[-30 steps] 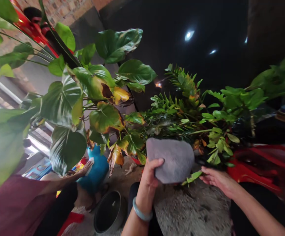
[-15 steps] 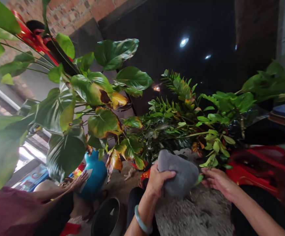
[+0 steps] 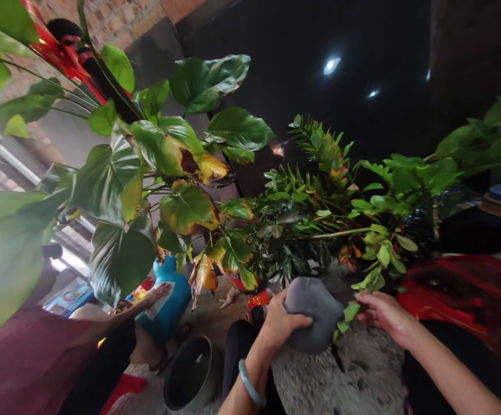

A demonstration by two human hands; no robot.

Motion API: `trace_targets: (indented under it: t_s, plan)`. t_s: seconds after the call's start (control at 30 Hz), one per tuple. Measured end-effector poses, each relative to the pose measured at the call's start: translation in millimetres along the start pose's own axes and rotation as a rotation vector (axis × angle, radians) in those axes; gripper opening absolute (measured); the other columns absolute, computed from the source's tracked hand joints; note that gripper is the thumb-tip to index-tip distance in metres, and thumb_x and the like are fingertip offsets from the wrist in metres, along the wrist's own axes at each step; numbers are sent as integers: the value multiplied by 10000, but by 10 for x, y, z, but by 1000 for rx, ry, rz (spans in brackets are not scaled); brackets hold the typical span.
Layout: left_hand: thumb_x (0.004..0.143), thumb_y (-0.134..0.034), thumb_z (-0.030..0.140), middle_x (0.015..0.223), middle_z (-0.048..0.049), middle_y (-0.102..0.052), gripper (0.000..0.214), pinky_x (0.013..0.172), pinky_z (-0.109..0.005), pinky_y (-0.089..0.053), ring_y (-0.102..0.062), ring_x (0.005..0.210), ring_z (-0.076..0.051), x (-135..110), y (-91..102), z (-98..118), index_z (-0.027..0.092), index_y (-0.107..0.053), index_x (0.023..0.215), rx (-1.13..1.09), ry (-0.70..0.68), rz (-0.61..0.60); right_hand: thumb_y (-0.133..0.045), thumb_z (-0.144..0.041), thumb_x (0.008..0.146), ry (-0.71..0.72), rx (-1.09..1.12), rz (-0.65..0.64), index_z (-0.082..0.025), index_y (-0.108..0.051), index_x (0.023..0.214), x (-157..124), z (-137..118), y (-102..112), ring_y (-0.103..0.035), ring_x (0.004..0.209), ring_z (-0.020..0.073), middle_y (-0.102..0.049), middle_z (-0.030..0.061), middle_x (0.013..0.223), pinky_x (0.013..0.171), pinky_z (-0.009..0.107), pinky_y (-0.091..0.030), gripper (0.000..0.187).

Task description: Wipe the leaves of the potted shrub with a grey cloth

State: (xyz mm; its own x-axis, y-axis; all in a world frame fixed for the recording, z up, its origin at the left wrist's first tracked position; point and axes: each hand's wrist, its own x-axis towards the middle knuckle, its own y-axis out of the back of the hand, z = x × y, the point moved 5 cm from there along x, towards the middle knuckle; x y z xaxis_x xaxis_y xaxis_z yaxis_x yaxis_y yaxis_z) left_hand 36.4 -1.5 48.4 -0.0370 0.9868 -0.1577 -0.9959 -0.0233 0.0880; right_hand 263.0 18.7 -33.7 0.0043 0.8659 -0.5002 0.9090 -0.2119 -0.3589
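My left hand (image 3: 281, 324) is closed on a grey cloth (image 3: 315, 314), pressing it down near the base of a plant with small green leaflets (image 3: 319, 219). My right hand (image 3: 382, 314) reaches in from the right, its fingers pinched on a low sprig of leaflets (image 3: 349, 314) beside the cloth. A pale green bangle (image 3: 249, 383) sits on my left wrist. Below both hands lies a rough grey speckled surface (image 3: 345, 374).
A big-leaved plant (image 3: 146, 173) with yellowing leaves fills the left. Another person in a maroon sleeve (image 3: 25, 363) at lower left rests a hand on a blue vase (image 3: 168, 302). A dark round pot (image 3: 192, 374) stands on the floor. Red furniture (image 3: 453, 300) is at right.
My left hand has lowered the cloth and bunched it from a flat spread into a crumpled wad. My right hand has stayed by the low leaflets.
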Motion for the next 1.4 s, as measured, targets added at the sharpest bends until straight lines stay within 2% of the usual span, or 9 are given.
trace_targets:
  t_s: [0.13, 0.27, 0.4, 0.57, 0.77, 0.9, 1.03, 1.2, 1.4]
  plan:
    - [390, -795, 163, 666, -12, -662, 411, 576, -262, -438, -559, 618, -179, -119, 189, 373, 145, -702, 790, -180, -83, 45, -747, -133, 617, 2, 14, -45, -201, -573, 639, 33, 4, 35, -630, 436, 184, -665, 22, 528, 459, 277, -518, 188]
    - [431, -802, 234, 725, -33, -675, 419, 639, -289, -475, -592, 667, -193, 79, 238, 709, 145, -686, 823, -321, -229, 203, -748, -124, 618, -5, 21, -39, -200, -585, 665, 38, -12, -31, -643, 452, 198, -656, 19, 524, 462, 288, -520, 187]
    - [418, -778, 149, 791, -29, -695, 489, 720, -306, -476, -600, 756, -218, 187, 113, 439, 153, -706, 901, -173, -260, 277, -729, -110, 624, -1, 43, -40, -193, -591, 669, 17, -25, -122, -642, 455, 187, -658, 19, 528, 466, 276, -520, 167]
    - [411, -750, 37, 786, -11, -707, 491, 785, -319, -454, -599, 799, -248, -107, 55, -51, 179, -750, 881, 163, -113, 51, -738, -126, 604, -24, 2, -37, -204, -585, 679, 24, -7, -68, -628, 427, 183, -659, 13, 514, 425, 263, -498, 188]
    - [378, -823, 182, 716, -13, -671, 481, 690, -307, -478, -598, 703, -215, -119, 323, 570, 153, -702, 842, -248, -221, 297, -746, -123, 590, -31, 0, -51, -203, -570, 622, 6, -30, -74, -611, 409, 173, -644, 6, 488, 449, 278, -526, 197]
    - [476, -800, 239, 760, -9, -673, 432, 682, -285, -484, -597, 689, -171, 259, 93, 971, 165, -670, 881, -448, -402, 330, -715, -95, 622, -46, 5, 0, -197, -581, 624, -17, -10, -158, -623, 422, 164, -653, 9, 489, 441, 252, -517, 168]
    - [413, -767, 159, 723, -7, -662, 424, 650, -281, -470, -573, 661, -166, 465, -283, 687, 156, -668, 825, -409, -260, 269, -704, -91, 634, -50, 6, 25, -200, -571, 621, 3, 31, -164, -627, 425, 156, -644, 3, 471, 435, 231, -506, 172]
    - [376, -760, 167, 647, -21, -649, 380, 587, -290, -451, -561, 609, -182, 127, -414, 135, 152, -666, 744, -403, 97, 94, -711, -114, 634, -45, 5, -51, -205, -539, 578, 74, 66, -62, -606, 403, 160, -622, -4, 454, 445, 261, -507, 203]
    - [386, -802, 206, 726, -30, -681, 462, 653, -306, -489, -607, 673, -199, 174, -146, 716, 146, -684, 828, -534, -131, 90, -723, -105, 619, -36, -25, 8, -188, -590, 618, 24, 9, -39, -643, 458, 185, -666, 36, 507, 453, 260, -511, 157]
